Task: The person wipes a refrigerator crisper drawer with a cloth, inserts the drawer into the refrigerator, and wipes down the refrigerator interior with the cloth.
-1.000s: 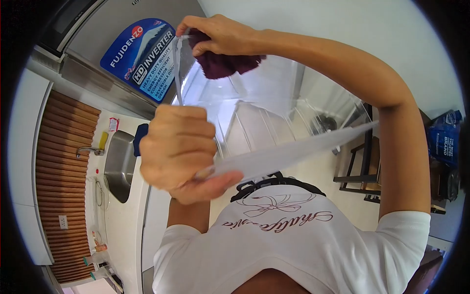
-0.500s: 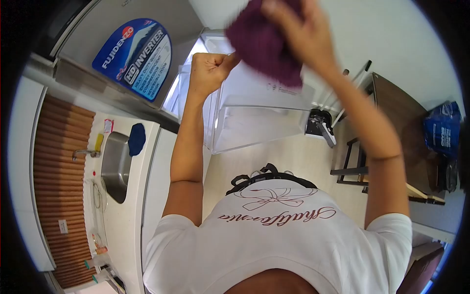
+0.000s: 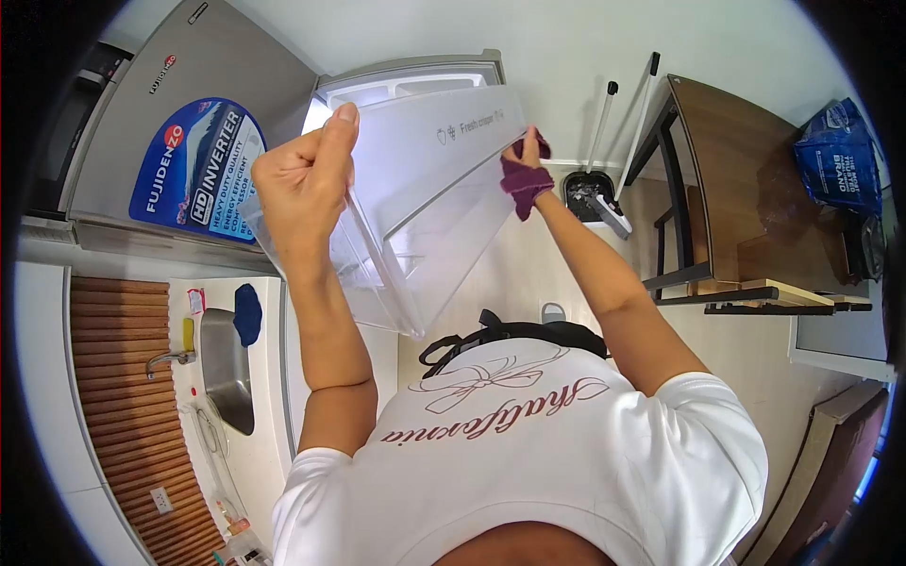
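Head: cloth (image 3: 523, 181) (maroon) in right grip (image 3: 532, 153)

There are two hands (image 3: 304, 184) (image 3: 531, 151), one clear drawer (image 3: 420, 156) and one purple cloth (image 3: 522, 185).

Our arms (image 3: 330, 330) reach forward, elbows (image 3: 618, 307) slightly bent.
Our left hand (image 3: 307, 184) curls tight, its thumb (image 3: 340, 132) extended; our right hand (image 3: 528, 160) grips too.

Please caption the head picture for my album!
Left hand grips a clear drawer, right hand holds a purple cloth at its edge, beside the fridge.
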Motion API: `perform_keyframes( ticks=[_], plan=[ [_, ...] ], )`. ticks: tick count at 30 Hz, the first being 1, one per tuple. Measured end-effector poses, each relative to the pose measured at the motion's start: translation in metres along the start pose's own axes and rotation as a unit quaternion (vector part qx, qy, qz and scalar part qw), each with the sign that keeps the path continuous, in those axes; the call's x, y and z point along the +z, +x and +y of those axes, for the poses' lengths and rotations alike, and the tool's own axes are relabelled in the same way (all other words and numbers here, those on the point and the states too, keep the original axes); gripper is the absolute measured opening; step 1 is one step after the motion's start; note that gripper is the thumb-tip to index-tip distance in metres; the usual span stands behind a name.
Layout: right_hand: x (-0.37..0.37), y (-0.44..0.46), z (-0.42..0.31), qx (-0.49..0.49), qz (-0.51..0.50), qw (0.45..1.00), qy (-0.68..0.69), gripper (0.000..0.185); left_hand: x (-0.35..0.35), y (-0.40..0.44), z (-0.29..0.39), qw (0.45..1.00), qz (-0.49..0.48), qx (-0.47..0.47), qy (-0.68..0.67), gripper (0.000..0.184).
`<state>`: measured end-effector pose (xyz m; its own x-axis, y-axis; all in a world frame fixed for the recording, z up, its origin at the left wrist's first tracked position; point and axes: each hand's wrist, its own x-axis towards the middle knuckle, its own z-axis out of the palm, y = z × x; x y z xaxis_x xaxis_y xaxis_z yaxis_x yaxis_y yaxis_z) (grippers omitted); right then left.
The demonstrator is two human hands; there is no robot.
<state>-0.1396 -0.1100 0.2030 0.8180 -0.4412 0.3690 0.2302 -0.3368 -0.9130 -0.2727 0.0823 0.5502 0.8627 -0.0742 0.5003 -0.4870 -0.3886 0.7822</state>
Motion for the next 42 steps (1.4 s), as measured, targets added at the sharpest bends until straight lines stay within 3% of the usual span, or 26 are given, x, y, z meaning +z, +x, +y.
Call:
perform_keyframes(
  ticks=[1,2,4,6,8,10,12,14,16,19,21,22,24,26,28,32,34,35,36,37,38,40,42],
  plan=[
    [0.003,-0.003,0.003,0.039,0.087,0.995,0.029,0.040,0.002,0.001,0.000,1.000,0.019,0.000,-0.010,0.043],
    [0.004,-0.003,0.006,0.041,0.085,0.995,0.032,0.040,0.003,0.002,0.000,0.999,0.038,-0.001,-0.021,0.044],
    [-0.008,-0.005,-0.010,0.097,-0.121,0.969,-0.190,0.034,0.007,0.006,-0.003,0.999,0.043,0.005,-0.010,0.043],
    [-0.003,-0.016,-0.043,0.130,-0.190,0.972,0.049,0.028,0.013,0.009,-0.006,0.999,0.051,-0.018,0.003,0.042],
    [0.002,-0.031,-0.088,-0.077,-0.180,0.969,0.153,0.029,0.020,0.014,-0.010,0.998,0.049,-0.033,0.004,0.043],
    [-0.019,-0.064,-0.164,-0.074,-0.163,0.973,0.144,0.032,0.028,0.018,-0.024,0.994,0.073,-0.023,0.079,0.044],
    [-0.048,-0.084,-0.224,-0.012,-0.232,0.955,0.183,0.035,0.030,0.023,-0.039,0.990,0.083,-0.015,0.115,0.045],
    [-0.060,-0.103,-0.248,-0.049,-0.215,0.951,0.217,0.037,0.030,0.026,-0.050,0.981,0.109,-0.021,0.160,0.046],
    [-0.071,-0.116,-0.252,-0.139,-0.221,0.945,0.199,0.051,0.028,0.029,-0.055,0.981,0.112,-0.048,0.153,0.045],
    [-0.081,-0.115,-0.246,-0.151,-0.250,0.929,0.229,0.064,0.020,0.031,-0.055,0.982,0.123,-0.093,0.113,0.043],
    [-0.079,-0.114,-0.218,-0.271,-0.256,0.909,0.185,0.071,0.018,0.029,-0.052,0.984,0.132,-0.111,0.038,0.042],
    [-0.078,-0.111,-0.204,-0.268,-0.258,0.909,0.186,0.071,0.017,0.027,-0.050,0.984,0.132,-0.115,0.040,0.042],
    [-0.077,-0.103,-0.173,-0.358,-0.237,0.896,0.112,0.069,0.016,0.023,-0.044,0.987,0.122,-0.101,0.017,0.043],
    [-0.081,-0.095,-0.138,-0.354,-0.220,0.908,0.050,0.064,0.012,0.018,-0.032,0.986,0.126,-0.109,0.013,0.042],
    [-0.087,-0.085,-0.107,-0.313,-0.218,0.924,0.040,0.057,0.007,0.013,-0.024,0.990,0.127,-0.050,-0.017,0.042],
    [-0.092,-0.057,-0.041,-0.260,-0.154,0.953,-0.002,0.055,0.014,-0.004,0.014,0.986,0.155,-0.061,-0.013,0.037],
    [-0.094,-0.048,-0.011,-0.142,-0.071,0.987,-0.008,0.045,0.003,-0.008,0.010,0.985,0.162,-0.065,-0.005,0.032],
    [-0.081,-0.045,0.020,0.070,0.027,0.985,0.156,0.039,-0.002,-0.005,0.006,0.981,0.186,-0.052,-0.021,0.028],
    [-0.067,-0.045,0.042,0.280,0.121,0.903,0.303,0.034,-0.005,-0.003,0.004,0.976,0.210,-0.039,-0.036,0.025],
    [-0.070,-0.040,0.040,0.438,0.156,0.778,0.422,0.023,-0.005,-0.003,0.008,0.969,0.227,-0.065,-0.077,0.019],
    [-0.074,-0.036,0.042,0.475,0.056,0.700,0.531,0.022,-0.003,-0.004,0.008,0.968,0.233,-0.066,-0.070,0.019],
    [-0.060,-0.033,0.033,0.434,0.023,0.629,0.644,0.031,0.003,-0.003,0.004,0.960,0.257,-0.080,-0.080,0.016],
    [-0.052,-0.033,0.008,0.448,0.022,0.624,0.640,0.038,0.006,-0.002,-0.009,0.959,0.261,-0.087,-0.063,0.019]
  ],
)
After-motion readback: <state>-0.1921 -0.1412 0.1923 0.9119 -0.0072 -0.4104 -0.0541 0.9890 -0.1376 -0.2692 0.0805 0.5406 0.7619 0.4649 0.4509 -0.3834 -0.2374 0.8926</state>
